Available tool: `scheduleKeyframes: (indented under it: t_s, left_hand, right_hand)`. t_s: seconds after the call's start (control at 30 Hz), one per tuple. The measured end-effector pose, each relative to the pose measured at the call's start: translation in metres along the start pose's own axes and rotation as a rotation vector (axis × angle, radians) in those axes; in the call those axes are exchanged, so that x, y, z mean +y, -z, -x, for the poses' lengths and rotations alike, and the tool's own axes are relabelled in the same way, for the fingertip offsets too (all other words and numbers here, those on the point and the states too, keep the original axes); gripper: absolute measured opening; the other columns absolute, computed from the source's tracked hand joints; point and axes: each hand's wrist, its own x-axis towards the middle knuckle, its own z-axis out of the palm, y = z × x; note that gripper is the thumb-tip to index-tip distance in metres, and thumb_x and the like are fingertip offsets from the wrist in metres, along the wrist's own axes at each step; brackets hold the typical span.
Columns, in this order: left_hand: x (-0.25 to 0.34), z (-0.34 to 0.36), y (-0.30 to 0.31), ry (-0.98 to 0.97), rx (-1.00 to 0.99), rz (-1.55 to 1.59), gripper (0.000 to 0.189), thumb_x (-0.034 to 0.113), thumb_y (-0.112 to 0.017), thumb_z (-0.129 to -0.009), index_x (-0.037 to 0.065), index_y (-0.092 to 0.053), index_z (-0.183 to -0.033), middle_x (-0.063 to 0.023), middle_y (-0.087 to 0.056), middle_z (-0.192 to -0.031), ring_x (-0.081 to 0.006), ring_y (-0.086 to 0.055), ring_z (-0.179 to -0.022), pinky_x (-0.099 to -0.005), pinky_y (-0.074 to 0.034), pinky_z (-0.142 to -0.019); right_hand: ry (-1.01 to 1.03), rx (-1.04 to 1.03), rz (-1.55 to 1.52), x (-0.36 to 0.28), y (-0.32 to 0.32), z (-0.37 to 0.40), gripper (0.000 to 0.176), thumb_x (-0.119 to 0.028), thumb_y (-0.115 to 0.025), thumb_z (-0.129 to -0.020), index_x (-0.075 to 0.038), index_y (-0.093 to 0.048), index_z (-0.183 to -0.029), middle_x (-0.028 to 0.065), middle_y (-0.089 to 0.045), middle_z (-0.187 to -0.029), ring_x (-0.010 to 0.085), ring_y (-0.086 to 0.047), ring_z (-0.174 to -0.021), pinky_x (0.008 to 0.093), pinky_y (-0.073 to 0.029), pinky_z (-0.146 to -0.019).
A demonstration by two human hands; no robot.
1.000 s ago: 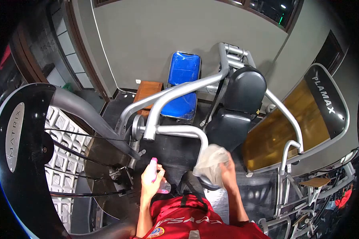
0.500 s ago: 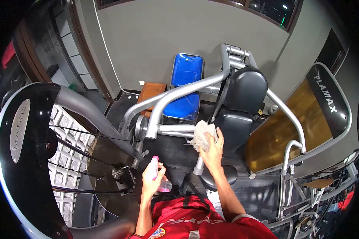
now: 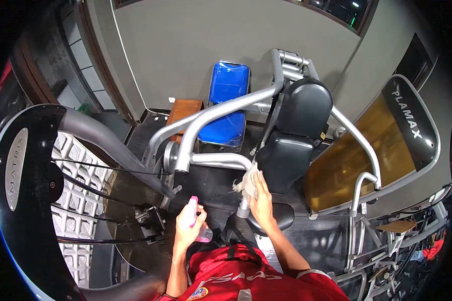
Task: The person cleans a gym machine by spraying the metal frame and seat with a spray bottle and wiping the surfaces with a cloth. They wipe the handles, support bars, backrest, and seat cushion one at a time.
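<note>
My left hand [image 3: 188,228] is wrapped round a pink-topped spray bottle [image 3: 190,210], whose clear lower part with pink liquid shows below the fingers. Held under the fingers of my right hand [image 3: 261,201] is a whitish cloth [image 3: 248,184]. It presses against the curved silver tube [image 3: 221,158] of an exercise machine, where the tube bends downward. Part of the cloth hangs loose on the left side of the tube. Just right of this hand is the machine's black padded seat [image 3: 284,158], with its black backrest [image 3: 305,110] above.
A blue chair [image 3: 228,86] and a wooden box [image 3: 185,111] stand by the grey wall. The black MATRIX machine [image 3: 37,175] with its cables is on my left. A gold PLAMAX panel [image 3: 361,155] rises on the right. A round black pad [image 3: 281,219] sits below my right forearm.
My right hand has moved down and slightly left, flattening the bunched cloth onto the bend of the silver tube. The left hand keeps its hold on the spray bottle. The view has shifted slightly.
</note>
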Motion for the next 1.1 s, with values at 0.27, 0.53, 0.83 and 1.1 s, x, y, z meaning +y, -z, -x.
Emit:
scheduleKeyframes:
  t_s: [0.27, 0.53, 0.83, 1.1]
  left_hand:
    - [0.003, 0.006, -0.002, 0.021, -0.078, -0.053, 0.021, 0.006, -0.064, -0.085, -0.003, -0.055, -0.101, -0.0056, -0.061, -0.078, -0.0123, -0.062, -0.057, -0.0258, -0.051, -0.054]
    - [-0.008, 0.009, 0.006, 0.019, -0.046, 0.002, 0.022, 0.007, -0.063, -0.085, -0.004, -0.054, -0.102, -0.0071, -0.060, -0.080, -0.0127, -0.061, -0.058, -0.0268, -0.052, -0.054]
    - [-0.017, 0.014, 0.006, 0.011, -0.043, -0.078, 0.022, 0.009, -0.063, -0.086, -0.004, -0.054, -0.102, -0.0062, -0.060, -0.079, -0.0121, -0.060, -0.058, -0.0258, -0.050, -0.055]
    - [-0.019, 0.015, -0.002, 0.010, -0.043, -0.032, 0.021, 0.007, -0.063, -0.086, -0.003, -0.054, -0.102, -0.0062, -0.060, -0.077, -0.0117, -0.060, -0.057, -0.0257, -0.050, -0.055]
  right_hand:
    - [-0.012, -0.401, -0.167, 0.030, 0.034, 0.079, 0.065, 0.011, -0.045, -0.065, -0.004, -0.050, -0.127, 0.0222, -0.049, -0.130, 0.0330, -0.046, -0.123, 0.0346, -0.038, -0.102]
    - [0.267, -0.191, 0.248, -0.010, 0.023, 0.052, 0.055, 0.000, -0.059, -0.064, -0.015, -0.060, -0.117, 0.0080, -0.051, -0.129, 0.0302, -0.047, -0.116, 0.0391, -0.041, -0.096]
    - [0.454, -0.041, 0.335, 0.033, -0.039, 0.086, 0.042, -0.004, -0.062, -0.070, -0.020, -0.066, -0.109, 0.0054, -0.053, -0.125, 0.0333, -0.042, -0.123, 0.0455, -0.040, -0.095]
    - [-0.903, -0.098, -1.462, 0.057, -0.063, 0.105, 0.033, -0.020, -0.037, -0.093, -0.001, -0.049, -0.118, 0.0130, -0.060, -0.103, 0.0290, -0.059, -0.092, 0.0449, -0.046, -0.087]
